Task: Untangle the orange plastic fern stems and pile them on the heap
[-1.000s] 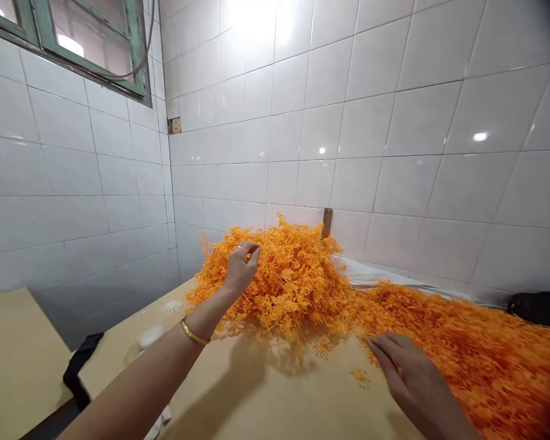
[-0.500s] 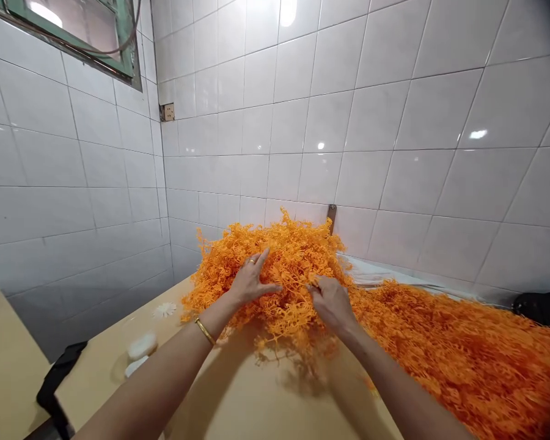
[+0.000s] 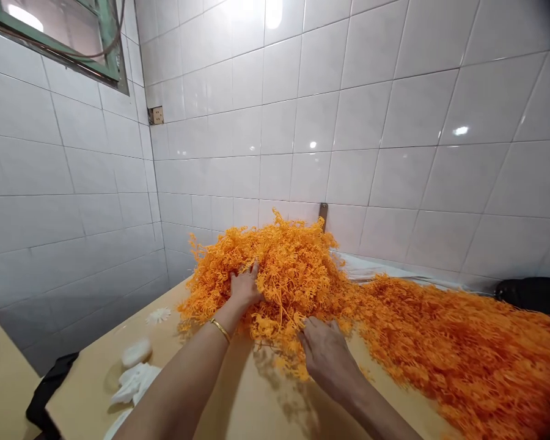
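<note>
A tall heap of orange, curly, branching artificial-looking sprigs point(image 3: 293, 250) rises on the table in front of me. My left hand point(image 3: 246, 287), wearing a gold bracelet, presses into the left part of this heap. Its visible fingers are apart, and some fingertips are hidden among the strands. Lower and to the right, my right hand point(image 3: 325, 348) has its fingers closed on an orange sprig point(image 3: 296, 321) at the front of the heap. Exactly where the fingers pinch is partly hidden. Loose orange bits hang above the tabletop beside that hand.
A longer orange pile point(image 3: 440, 342) spreads along the right side of the beige table point(image 3: 256, 409). At left lie a white round object point(image 3: 136, 352), crumpled white material point(image 3: 135, 384) and a white flower-like piece point(image 3: 158, 315). A black object point(image 3: 531, 296) is by the tiled wall.
My right hand has moved down and toward me, drawing orange strands out at the heap's front. My left hand has sunk deeper into the heap. The view has shifted slightly right.
</note>
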Demonstrator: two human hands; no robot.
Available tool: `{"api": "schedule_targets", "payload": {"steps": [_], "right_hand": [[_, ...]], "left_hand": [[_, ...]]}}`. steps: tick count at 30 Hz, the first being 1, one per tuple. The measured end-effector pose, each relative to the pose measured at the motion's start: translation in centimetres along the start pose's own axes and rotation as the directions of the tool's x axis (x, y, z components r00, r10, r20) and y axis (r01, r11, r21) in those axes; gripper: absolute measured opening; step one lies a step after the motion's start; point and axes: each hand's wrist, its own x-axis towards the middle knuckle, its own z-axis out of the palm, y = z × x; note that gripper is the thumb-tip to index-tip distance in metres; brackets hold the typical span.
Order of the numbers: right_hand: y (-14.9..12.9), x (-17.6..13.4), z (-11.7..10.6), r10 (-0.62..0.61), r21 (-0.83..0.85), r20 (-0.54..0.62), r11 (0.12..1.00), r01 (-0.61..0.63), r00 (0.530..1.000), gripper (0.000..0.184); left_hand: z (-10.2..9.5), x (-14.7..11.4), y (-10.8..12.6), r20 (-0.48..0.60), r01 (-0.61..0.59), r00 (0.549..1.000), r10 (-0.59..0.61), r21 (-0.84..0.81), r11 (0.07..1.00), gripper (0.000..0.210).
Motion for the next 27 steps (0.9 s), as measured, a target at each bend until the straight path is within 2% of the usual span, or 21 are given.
{"api": "schedule_targets", "payload": {"steps": [3, 6, 9, 11, 13, 14, 15, 17, 18, 19, 20, 21, 23, 25, 26, 27], "right_hand": [[0.7, -0.7, 0.2, 0.051, -0.019, -0.006, 0.999, -0.051, 0.999, 0.022], [2.3, -0.6, 0.7, 0.144, 0.009, 0.005, 0.990, -0.144, 0.990, 0.023], [3.3, -0.2, 1.2, 0.222, 0.056, 0.013, 0.973, -0.222, 0.975, 0.028], [3.4, -0.1, 1.3, 0.235, 0.063, -0.007, 0.970, -0.234, 0.972, 0.028], [3.1, 0.0, 0.9, 0.230, 0.051, -0.077, 0.973, -0.226, 0.970, 0.024], [2.8, 0.1, 0.5, 0.218, 0.042, -0.139, 0.976, -0.214, 0.966, 0.022], [2.4, 0.2, 0.0, 0.193, 0.032, -0.211, 0.981, -0.191, 0.958, 0.020], [1.3, 0.7, -1.0, 0.099, 0.013, -0.347, 0.995, -0.101, 0.932, 0.019], [0.8, 1.1, -1.5, 0.034, -0.002, -0.392, 0.999, -0.038, 0.919, 0.019], [0.3, 1.4, -1.8, -0.037, -0.023, -0.413, 0.999, 0.030, 0.910, 0.022], [-0.1, 1.8, -1.9, -0.105, -0.050, -0.406, 0.994, 0.093, 0.908, 0.026], [-0.4, 2.1, -1.8, -0.161, -0.077, -0.374, 0.987, 0.142, 0.913, 0.032], [-0.4, 2.5, -0.8, -0.212, -0.123, -0.254, 0.975, 0.186, 0.944, 0.042], [0.3, 2.4, 0.8, -0.177, -0.151, -0.110, 0.976, 0.160, 0.978, 0.046], [0.9, 2.3, 1.8, -0.139, -0.162, -0.047, 0.978, 0.130, 0.989, 0.049], [1.4, 2.2, 2.7, -0.106, -0.171, 0.010, 0.980, 0.107, 0.994, 0.052]], "left_hand": [[-0.4, 0.0, -0.5, 0.060, -0.043, 0.997, 0.044, -0.015, 0.999, 0.112], [-1.9, -0.3, -1.3, 0.198, -0.110, 0.971, 0.131, -0.111, 0.988, 0.121], [-5.3, -1.1, -1.7, 0.292, -0.186, 0.928, 0.233, -0.180, 0.966, 0.119], [-8.1, -1.8, -1.5, 0.302, -0.259, 0.907, 0.294, -0.152, 0.954, 0.100], [-10.7, -2.2, -1.1, 0.220, -0.303, 0.923, 0.315, -0.087, 0.949, 0.065], [-11.6, -2.1, -0.9, 0.113, -0.283, 0.952, 0.286, -0.037, 0.958, 0.052], [-12.2, -2.0, -0.8, -0.014, -0.243, 0.970, 0.244, 0.021, 0.970, 0.047], [-12.4, -1.3, -1.0, -0.201, -0.165, 0.961, 0.189, 0.129, 0.978, 0.055], [-12.0, -0.9, -1.3, -0.225, -0.138, 0.958, 0.176, 0.174, 0.975, 0.062], [-11.4, -0.5, -1.7, -0.204, -0.122, 0.965, 0.165, 0.206, 0.971, 0.066], [-10.6, -0.2, -2.1, -0.161, -0.107, 0.976, 0.145, 0.224, 0.969, 0.060], [-9.9, 0.1, -2.5, -0.130, -0.097, 0.983, 0.128, 0.227, 0.969, 0.045], [-8.9, 0.3, -3.3, -0.152, -0.073, 0.983, 0.102, 0.186, 0.980, 0.017], [-8.9, 0.5, -3.9, -0.297, -0.010, 0.955, 0.019, 0.032, 0.999, 0.014], [-9.4, 0.6, -4.2, -0.393, 0.011, 0.919, -0.043, -0.083, 0.996, 0.016], [-10.1, 0.8, -4.4, -0.492, 0.007, 0.864, -0.113, -0.212, 0.977, 0.016]]}}
